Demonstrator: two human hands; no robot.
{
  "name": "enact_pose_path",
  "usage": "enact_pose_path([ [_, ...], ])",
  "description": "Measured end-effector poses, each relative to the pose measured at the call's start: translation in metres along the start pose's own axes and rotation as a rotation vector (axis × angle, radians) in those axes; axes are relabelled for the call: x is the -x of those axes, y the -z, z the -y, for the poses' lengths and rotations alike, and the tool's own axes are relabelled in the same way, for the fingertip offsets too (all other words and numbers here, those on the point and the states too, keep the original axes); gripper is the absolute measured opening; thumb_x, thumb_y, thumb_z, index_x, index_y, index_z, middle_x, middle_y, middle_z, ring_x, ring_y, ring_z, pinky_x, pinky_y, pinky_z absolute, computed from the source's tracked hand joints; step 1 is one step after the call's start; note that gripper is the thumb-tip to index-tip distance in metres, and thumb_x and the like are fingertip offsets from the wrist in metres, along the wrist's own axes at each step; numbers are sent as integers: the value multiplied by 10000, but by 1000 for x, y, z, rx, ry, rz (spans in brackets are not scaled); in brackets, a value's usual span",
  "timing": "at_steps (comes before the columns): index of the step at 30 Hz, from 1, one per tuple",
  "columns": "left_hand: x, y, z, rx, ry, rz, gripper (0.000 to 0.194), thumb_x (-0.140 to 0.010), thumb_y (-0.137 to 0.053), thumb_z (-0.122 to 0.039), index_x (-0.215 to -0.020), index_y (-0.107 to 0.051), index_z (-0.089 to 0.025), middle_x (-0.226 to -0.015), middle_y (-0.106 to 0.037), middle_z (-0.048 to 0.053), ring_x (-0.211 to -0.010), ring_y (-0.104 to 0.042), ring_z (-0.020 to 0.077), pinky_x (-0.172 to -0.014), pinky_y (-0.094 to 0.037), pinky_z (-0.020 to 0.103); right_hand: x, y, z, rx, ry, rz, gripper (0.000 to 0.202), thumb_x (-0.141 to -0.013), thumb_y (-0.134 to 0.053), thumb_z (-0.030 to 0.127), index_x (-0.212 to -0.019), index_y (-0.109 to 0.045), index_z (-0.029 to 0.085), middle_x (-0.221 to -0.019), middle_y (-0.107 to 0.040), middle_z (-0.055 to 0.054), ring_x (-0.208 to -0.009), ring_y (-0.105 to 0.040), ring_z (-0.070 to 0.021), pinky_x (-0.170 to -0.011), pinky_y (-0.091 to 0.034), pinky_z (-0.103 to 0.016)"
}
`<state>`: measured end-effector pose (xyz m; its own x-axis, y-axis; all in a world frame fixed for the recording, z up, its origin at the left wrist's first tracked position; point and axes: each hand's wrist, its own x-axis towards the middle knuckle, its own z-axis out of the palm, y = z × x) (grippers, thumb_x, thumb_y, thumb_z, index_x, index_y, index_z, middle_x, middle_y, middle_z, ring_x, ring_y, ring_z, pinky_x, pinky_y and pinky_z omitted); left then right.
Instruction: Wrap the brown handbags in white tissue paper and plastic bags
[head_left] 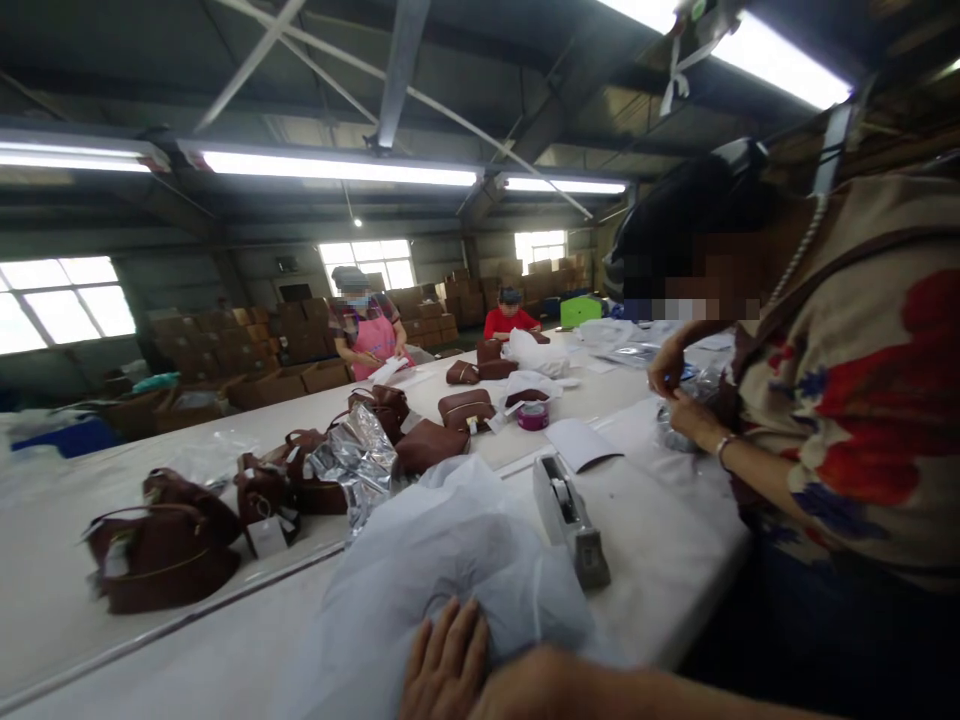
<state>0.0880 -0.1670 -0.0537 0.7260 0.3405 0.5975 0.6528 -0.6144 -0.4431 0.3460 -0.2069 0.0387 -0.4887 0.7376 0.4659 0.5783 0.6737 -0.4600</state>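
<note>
A large bundle wrapped in white translucent plastic or tissue (420, 545) lies on the table at the bottom centre. My left hand (446, 655) rests on its near side, fingers stretched out flat. Beside it, my right hand (525, 685) touches the wrapping at the bottom edge; its fingers are hidden behind the back of the hand. Just right of the bundle stands a grey tape dispenser (570, 520). What lies inside the wrapping cannot be made out.
Brown handbags (161, 555) and crumpled silver foil (360, 460) spread across the white table (660, 530). Past the dispenser are a white sheet (581, 443) and a purple tape roll (533, 416). A person in a floral top works close at right; two others are farther back.
</note>
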Motion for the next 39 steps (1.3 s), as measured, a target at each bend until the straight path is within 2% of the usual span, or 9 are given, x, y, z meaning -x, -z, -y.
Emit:
enact_pose_path([
  [3, -2, 3, 1, 1, 13, 0, 661, -644, -576, -208, -1302, -588, -269, -1344, -659, -13, -1238, -537, 238, -992, -394, 385, -1, 33, -34, -131, -467, -171, 302, -810, -588, 453, -968, -729, 239, -938, -752, -55, -950, -679, -238, -825, -542, -334],
  [6, -5, 7, 1, -4, 16, 14, 716, -604, -560, -166, -1312, -580, -268, -1354, -650, -14, -1252, -525, 237, -1015, -372, 389, 1, 54, -74, -220, -788, -291, 351, -766, -576, 524, -789, -702, 197, -808, -719, -80, -851, -648, -250, -742, -511, -356],
  [11, -3, 3, -3, 10, 65, 27, 703, -605, -551, -149, -1293, -587, -286, -1349, -653, -28, -1260, -513, 235, -1028, -361, 394, 11, 36, -106, -372, -1101, -402, 326, -705, -535, 497, -644, -610, 186, -689, -648, -62, -677, -580, -198, -631, -436, -332],
  [16, 0, 1, -3, 29, 45, 53, 719, -623, -570, -160, -1330, -559, -288, -1380, -631, -31, -1285, -491, 230, -1038, -355, 376, 12, 19, -101, -489, -1150, -491, 229, -595, -563, 404, -630, -615, 184, -682, -645, -49, -653, -569, -179, -595, -417, -299],
  [23, -4, 15, -5, 101, 101, 111, 658, -708, -598, -237, -1361, -531, -280, -1425, -594, -22, -1329, -452, 227, -1084, -307, 370, 27, 22, -84, -407, -1008, -628, 327, -626, -632, 500, -731, -694, 196, -846, -721, -67, -853, -631, -227, -716, -474, -306],
  [26, -6, 17, -6, 101, 111, 95, 625, -725, -603, -261, -1346, -545, -284, -1413, -604, -27, -1320, -459, 222, -1084, -307, 371, 39, 16, -80, -446, -1020, -672, 359, -674, -642, 536, -757, -697, 191, -732, -697, -50, -680, -603, -180, -559, -435, -276],
  [29, -5, 14, -6, 75, 102, 90, 682, -669, -591, -188, -1342, -551, -285, -1413, -602, -29, -1316, -464, 229, -1084, -309, 383, 48, 6, -76, -680, -1096, -646, 374, -644, -688, 521, -776, -674, 172, -697, -672, -35, -516, -518, -110, -409, -282, -223],
  [33, -4, 6, -4, 49, 72, 61, 713, -628, -570, -143, -1325, -567, -294, -1392, -617, -32, -1299, -477, 232, -1071, -321, 379, 54, -9, -76, -858, -1159, -667, 368, -586, -736, 479, -741, -615, 167, -667, -636, -6, -478, -467, -62, -399, -252, -182],
  [39, -3, 4, -2, 71, 82, 61, 741, -613, -569, -142, -1336, -552, -306, -1399, -611, -37, -1296, -484, 224, -1078, -325, 358, 58, -12, -94, -800, -1161, -617, 308, -595, -694, 448, -670, -572, 175, -590, -582, 18, -439, -416, -51, -387, -256, -181],
])
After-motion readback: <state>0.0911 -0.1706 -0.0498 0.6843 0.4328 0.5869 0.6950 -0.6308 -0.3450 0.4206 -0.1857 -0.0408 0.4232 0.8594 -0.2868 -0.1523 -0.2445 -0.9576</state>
